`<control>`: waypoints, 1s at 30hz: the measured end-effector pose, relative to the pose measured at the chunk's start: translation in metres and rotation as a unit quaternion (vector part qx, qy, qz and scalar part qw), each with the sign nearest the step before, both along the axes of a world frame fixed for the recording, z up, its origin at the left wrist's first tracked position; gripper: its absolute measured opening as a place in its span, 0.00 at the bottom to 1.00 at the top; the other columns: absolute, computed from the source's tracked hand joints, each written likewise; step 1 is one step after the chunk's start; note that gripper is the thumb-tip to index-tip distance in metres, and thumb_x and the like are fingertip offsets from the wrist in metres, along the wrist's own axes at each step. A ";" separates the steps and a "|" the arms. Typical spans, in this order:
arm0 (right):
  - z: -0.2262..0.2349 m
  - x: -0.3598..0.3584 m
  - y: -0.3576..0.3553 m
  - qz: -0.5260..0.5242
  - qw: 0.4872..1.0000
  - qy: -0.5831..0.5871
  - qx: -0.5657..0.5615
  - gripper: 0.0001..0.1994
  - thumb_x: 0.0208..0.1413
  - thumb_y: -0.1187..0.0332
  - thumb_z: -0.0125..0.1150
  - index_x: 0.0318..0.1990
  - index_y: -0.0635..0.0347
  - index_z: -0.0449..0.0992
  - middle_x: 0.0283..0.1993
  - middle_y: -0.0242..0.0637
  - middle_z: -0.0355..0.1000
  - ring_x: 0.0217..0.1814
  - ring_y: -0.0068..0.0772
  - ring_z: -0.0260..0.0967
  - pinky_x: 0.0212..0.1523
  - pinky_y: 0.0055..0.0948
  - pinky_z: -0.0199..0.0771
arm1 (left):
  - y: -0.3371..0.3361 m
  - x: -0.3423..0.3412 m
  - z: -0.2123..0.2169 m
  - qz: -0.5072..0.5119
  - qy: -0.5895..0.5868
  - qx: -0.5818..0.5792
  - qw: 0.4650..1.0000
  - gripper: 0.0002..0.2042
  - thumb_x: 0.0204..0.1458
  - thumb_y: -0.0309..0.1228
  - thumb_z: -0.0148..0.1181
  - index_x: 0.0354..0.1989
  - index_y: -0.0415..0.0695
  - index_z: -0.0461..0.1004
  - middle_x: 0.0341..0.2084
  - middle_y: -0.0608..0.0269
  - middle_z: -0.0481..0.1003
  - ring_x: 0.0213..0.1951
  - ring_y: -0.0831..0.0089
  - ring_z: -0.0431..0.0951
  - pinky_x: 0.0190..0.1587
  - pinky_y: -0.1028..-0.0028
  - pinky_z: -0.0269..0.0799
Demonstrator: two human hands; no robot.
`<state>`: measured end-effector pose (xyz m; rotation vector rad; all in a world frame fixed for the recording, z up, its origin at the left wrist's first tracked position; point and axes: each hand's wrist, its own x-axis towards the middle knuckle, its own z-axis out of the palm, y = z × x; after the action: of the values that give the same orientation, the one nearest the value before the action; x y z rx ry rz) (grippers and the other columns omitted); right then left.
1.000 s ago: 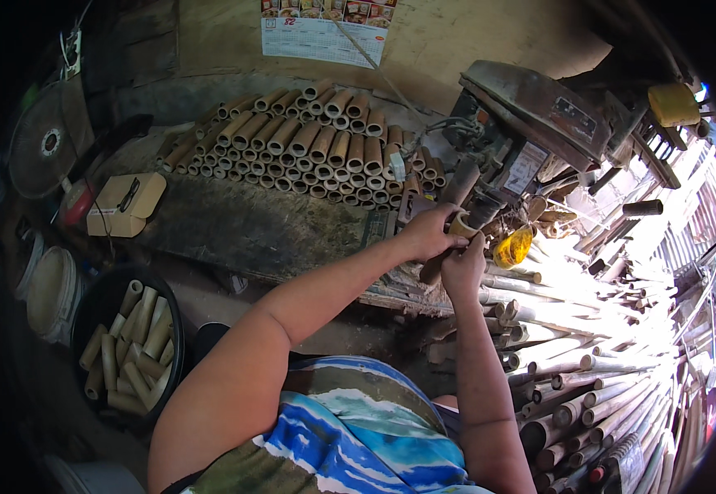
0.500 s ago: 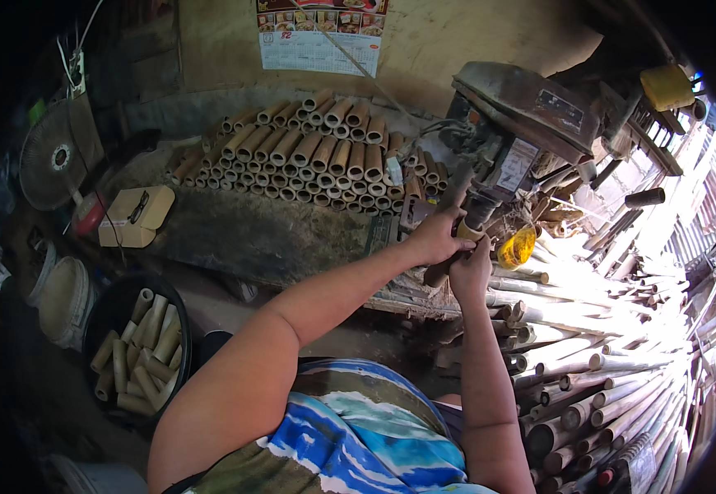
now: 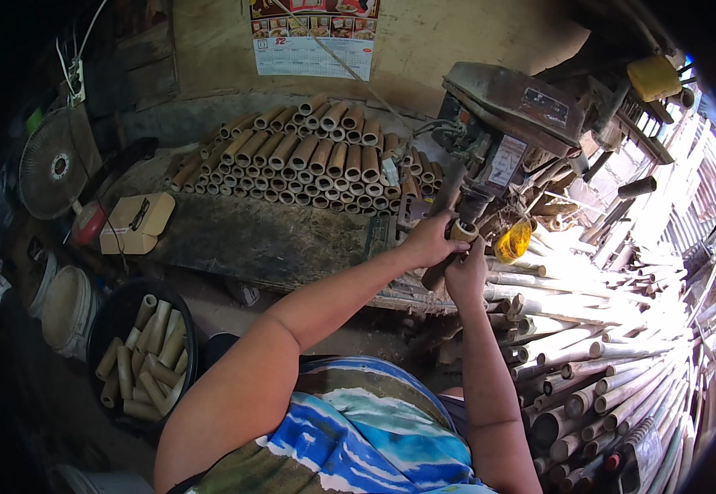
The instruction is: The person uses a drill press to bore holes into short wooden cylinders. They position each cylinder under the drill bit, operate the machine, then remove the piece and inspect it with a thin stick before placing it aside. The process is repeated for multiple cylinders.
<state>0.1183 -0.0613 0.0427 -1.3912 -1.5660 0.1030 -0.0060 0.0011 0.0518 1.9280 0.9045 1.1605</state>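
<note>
A short bamboo tube [image 3: 462, 232] is gripped between my two hands, its open top end showing just below the chuck [image 3: 474, 207] of a drill press [image 3: 513, 107]. My left hand [image 3: 429, 242] wraps round the tube from the left, thumb across its upper part. Lower and to the right, my right hand [image 3: 466, 272] closes on the same tube. Its lower end pokes out below my hands, tilted down to the left. Whether a bit reaches into the tube cannot be made out.
Cut bamboo tubes [image 3: 309, 160] are stacked on the workbench [image 3: 267, 239]. A dark bucket [image 3: 95, 329] of tubes stands at lower left, near a fan [image 3: 58, 165]. Long bamboo poles [image 3: 597, 346] fill the right side. A yellow container [image 3: 513, 243] sits beside my right hand.
The tube has come down slightly from the chuck, so its open top end now shows. Both hands keep their hold on it. The view has shifted a little.
</note>
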 end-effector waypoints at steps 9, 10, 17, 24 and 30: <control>-0.007 -0.008 0.007 -0.022 1.000 0.004 -0.002 0.18 0.52 0.77 0.53 0.52 0.64 0.63 0.41 0.61 0.75 0.46 0.69 0.73 0.43 0.56 0.71 | -0.001 -0.008 0.004 -0.003 0.007 -0.005 1.000 0.34 0.49 0.30 0.73 0.64 0.32 0.63 0.51 0.45 0.78 0.54 0.59 0.79 0.56 0.66 0.73; -0.007 -0.008 0.008 -0.031 0.999 0.006 -0.010 0.18 0.52 0.76 0.54 0.52 0.65 0.63 0.40 0.61 0.76 0.46 0.69 0.73 0.43 0.56 0.71 | 0.001 -0.009 0.003 -0.004 0.007 0.002 1.000 0.34 0.49 0.30 0.73 0.64 0.33 0.63 0.51 0.45 0.78 0.54 0.60 0.79 0.56 0.66 0.73; -0.007 -0.018 0.011 -0.020 1.000 -0.006 0.023 0.19 0.51 0.77 0.53 0.52 0.66 0.63 0.42 0.61 0.75 0.47 0.68 0.73 0.45 0.54 0.72 | 0.014 -0.014 -0.007 -0.007 0.006 0.021 1.000 0.34 0.49 0.29 0.73 0.63 0.33 0.64 0.50 0.47 0.78 0.53 0.62 0.79 0.56 0.67 0.74; -0.002 -0.027 0.013 -0.020 1.000 0.018 -0.005 0.19 0.51 0.76 0.52 0.52 0.68 0.64 0.43 0.62 0.74 0.49 0.68 0.73 0.47 0.53 0.72 | 0.021 -0.020 -0.007 -0.065 -0.062 -0.014 0.996 0.30 0.49 0.26 0.73 0.60 0.35 0.66 0.51 0.51 0.77 0.53 0.66 0.78 0.57 0.67 0.73; 0.000 -0.025 0.021 -0.029 0.999 0.029 -0.006 0.17 0.54 0.74 0.52 0.52 0.65 0.64 0.43 0.62 0.75 0.48 0.68 0.73 0.46 0.55 0.72 | 0.028 -0.022 0.000 -0.076 -0.055 -0.010 0.996 0.29 0.50 0.25 0.72 0.60 0.35 0.66 0.51 0.50 0.78 0.54 0.65 0.78 0.57 0.67 0.72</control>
<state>0.0935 -0.0401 0.0423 -1.4306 -1.4788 0.1169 -0.0277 0.0293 0.0518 1.8626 0.6957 1.1505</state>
